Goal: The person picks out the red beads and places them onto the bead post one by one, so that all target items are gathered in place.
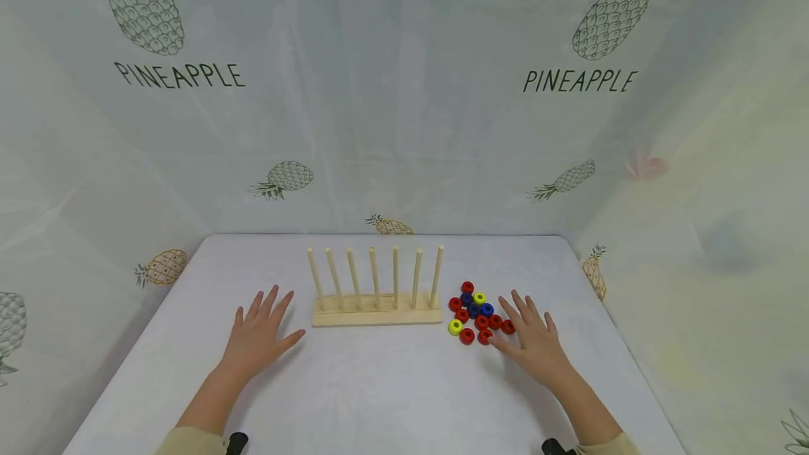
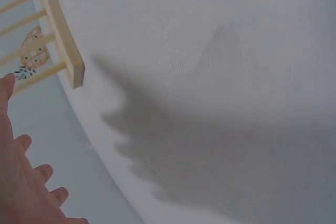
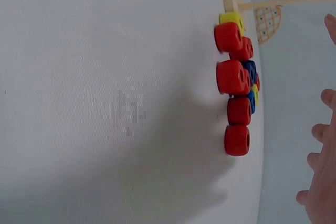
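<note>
A pale wooden rack [image 1: 378, 317] with several upright pegs, all bare, stands mid-table. To its right lies a loose cluster of red, yellow and blue beads with centre holes, among them a yellow bead [image 1: 455, 327] and a red bead [image 3: 237, 140]. My left hand [image 1: 258, 340] hovers left of the rack, fingers spread, holding nothing; its shadow falls on the table in the left wrist view. My right hand [image 1: 534, 347] is spread beside the beads at their right, its thumb overlapping a red bead in the head view. Nothing is gripped in it.
A white cloth covers the table [image 1: 379, 399]. Behind and at both sides hangs a pale curtain [image 1: 392, 104] printed with pineapples, meeting the table's back edge. Dark bands [image 1: 237, 442] sit at the wrists, by beige sleeves.
</note>
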Motion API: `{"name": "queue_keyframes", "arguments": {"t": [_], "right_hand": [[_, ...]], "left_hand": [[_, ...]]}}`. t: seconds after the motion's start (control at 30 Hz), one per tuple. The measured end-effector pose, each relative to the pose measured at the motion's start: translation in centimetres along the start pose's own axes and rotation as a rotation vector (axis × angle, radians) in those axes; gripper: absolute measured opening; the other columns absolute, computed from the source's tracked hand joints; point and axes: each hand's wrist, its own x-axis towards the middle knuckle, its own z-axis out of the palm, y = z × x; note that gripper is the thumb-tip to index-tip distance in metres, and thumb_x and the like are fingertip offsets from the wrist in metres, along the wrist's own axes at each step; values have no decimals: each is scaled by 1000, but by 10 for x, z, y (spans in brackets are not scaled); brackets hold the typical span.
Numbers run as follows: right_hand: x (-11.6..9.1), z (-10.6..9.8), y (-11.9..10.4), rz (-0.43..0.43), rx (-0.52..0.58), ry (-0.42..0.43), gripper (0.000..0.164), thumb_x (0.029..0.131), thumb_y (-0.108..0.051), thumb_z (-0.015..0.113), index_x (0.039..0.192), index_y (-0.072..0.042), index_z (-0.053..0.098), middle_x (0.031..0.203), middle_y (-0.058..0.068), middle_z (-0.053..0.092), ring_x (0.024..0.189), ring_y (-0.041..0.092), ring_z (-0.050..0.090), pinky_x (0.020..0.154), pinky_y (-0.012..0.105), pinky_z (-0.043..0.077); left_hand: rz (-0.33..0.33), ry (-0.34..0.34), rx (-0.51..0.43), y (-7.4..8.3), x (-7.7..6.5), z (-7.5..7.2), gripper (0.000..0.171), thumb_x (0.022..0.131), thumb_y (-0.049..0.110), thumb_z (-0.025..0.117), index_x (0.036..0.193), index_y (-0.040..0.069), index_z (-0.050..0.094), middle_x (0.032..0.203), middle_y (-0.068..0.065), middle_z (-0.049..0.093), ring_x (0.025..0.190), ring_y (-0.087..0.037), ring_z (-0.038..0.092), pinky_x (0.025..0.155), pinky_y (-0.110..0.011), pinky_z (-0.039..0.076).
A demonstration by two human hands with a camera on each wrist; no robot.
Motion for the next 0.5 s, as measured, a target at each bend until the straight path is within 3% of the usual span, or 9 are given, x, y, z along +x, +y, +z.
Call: {"name": "queue_keyframes", "arguments": {"t": [0.27, 0.5], "right_hand": [[7, 9, -13, 10, 44, 13, 80, 86, -49, 69, 150, -12, 38, 156, 19, 28, 141, 46, 18, 107, 71, 8], [8, 16, -20, 19, 80, 17, 82, 83, -51, 72, 148, -10, 42, 153, 18, 33, 140, 44, 23, 106, 70, 14]], "left_hand": [[-23, 8, -64, 10, 10, 11, 80, 87, 52, 67, 150, 12, 36, 147, -26, 36, 130, -49, 35, 94, -72, 32], [-69, -65, -113, 18, 19, 19, 82, 87, 51, 68, 150, 10, 37, 137, -26, 44, 121, -51, 43, 81, -67, 43]]}}
